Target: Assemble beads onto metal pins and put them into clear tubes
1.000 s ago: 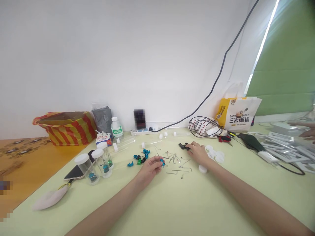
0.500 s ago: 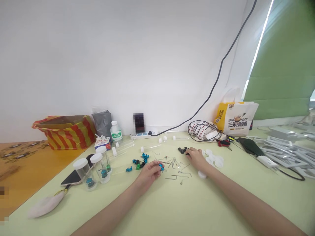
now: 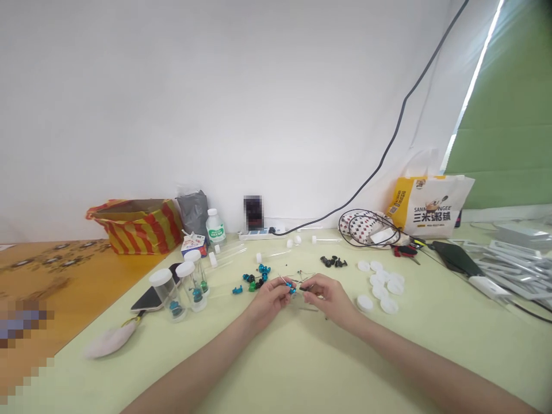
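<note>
Between the thumb and fingers of my left hand [image 3: 271, 300] is a small blue metal part [image 3: 291, 287] with a thin rod sticking up from it. My right hand [image 3: 328, 294] is close beside it, pinching a small black part [image 3: 303, 288]. The fingertips of both hands nearly meet. Thin metal pins and hex keys [image 3: 307, 310] lie under and around them, partly hidden. Blue, green and black parts [image 3: 254, 280] are grouped left of my hands. More black parts [image 3: 333, 261] lie behind my right hand, and white round caps [image 3: 380, 278] are to its right.
Clear jars with white lids [image 3: 169, 290] stand at the left beside a phone [image 3: 149, 299]. Clear tubes [image 3: 276, 254] and a power strip [image 3: 259, 233] lie toward the wall. White frames [image 3: 513, 267], a paper bag [image 3: 431, 204] and coiled cable [image 3: 366, 227] are at the right.
My right hand has moved left from the black parts pile to beside my left hand, now with a black part in its fingers. The view has shifted slightly left.
</note>
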`<state>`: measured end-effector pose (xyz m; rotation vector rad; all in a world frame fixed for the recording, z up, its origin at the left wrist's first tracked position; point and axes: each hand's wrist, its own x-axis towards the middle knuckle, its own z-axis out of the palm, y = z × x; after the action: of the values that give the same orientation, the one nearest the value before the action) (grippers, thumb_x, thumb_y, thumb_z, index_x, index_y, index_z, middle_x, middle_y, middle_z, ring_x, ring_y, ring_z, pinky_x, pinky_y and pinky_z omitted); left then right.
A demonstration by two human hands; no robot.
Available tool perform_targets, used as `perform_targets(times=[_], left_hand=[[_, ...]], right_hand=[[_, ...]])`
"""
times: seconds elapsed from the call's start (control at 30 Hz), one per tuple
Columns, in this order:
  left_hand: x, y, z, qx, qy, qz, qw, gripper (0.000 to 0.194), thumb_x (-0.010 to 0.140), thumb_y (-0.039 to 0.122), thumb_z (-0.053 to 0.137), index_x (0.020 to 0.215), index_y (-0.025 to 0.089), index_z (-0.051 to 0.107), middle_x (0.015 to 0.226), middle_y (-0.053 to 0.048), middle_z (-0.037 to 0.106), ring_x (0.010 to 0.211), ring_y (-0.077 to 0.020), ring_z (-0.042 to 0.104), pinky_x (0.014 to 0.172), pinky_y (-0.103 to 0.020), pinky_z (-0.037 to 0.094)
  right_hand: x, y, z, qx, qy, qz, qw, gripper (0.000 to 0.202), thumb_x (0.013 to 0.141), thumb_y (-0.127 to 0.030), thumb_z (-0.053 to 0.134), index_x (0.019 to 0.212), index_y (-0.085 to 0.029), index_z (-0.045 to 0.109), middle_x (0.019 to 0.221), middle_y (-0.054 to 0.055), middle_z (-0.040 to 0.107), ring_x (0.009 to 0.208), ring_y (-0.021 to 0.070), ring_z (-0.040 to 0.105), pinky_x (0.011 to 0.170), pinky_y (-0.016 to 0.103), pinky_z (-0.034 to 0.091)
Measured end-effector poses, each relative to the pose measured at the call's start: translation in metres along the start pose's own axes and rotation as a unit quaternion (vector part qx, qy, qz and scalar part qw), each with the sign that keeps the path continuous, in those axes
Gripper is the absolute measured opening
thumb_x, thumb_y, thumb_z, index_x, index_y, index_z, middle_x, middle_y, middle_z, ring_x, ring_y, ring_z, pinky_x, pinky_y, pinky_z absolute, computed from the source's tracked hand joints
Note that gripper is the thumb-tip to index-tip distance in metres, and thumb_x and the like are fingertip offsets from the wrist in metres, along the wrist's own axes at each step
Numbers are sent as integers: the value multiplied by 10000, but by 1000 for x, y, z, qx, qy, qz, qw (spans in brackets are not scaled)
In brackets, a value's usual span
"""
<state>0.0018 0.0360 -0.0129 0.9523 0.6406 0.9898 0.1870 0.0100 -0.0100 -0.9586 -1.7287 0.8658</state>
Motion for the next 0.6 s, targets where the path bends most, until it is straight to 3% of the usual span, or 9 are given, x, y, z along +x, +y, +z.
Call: perform_targets(times=[0.1, 0.27, 0.6], left_hand=[[-1, 1, 1, 2, -7, -1, 1000, 154, 662, 149, 684, 811, 135, 645, 809, -34, 626, 587, -56, 507, 629, -192, 401], [-3, 4, 3, 6, -10, 2, 1000, 161, 658, 143, 689, 812, 128, 644, 820, -40, 626, 619, -71, 527, 645, -201, 405], [-4, 2, 6, 48, -47, 14, 998, 100, 697, 172, 660, 778, 119, 638, 794, -34, 611, 597, -72, 515, 618, -217, 388]], right_hand=[[-9, -1, 10, -18, 26, -14, 999, 162, 787, -296, 547, 887, -191, 620, 854, 38, 574, 668, 124, 591, 617, 257, 509], [-16, -3, 9, -79, 68, -66, 992, 154, 801, -276, 529, 888, -196, 628, 813, 38, 566, 653, 125, 560, 626, 271, 491], [-18, -4, 10, -78, 57, -103, 990, 156, 803, -276, 533, 907, -206, 625, 819, 46, 557, 659, 131, 561, 613, 268, 501]])
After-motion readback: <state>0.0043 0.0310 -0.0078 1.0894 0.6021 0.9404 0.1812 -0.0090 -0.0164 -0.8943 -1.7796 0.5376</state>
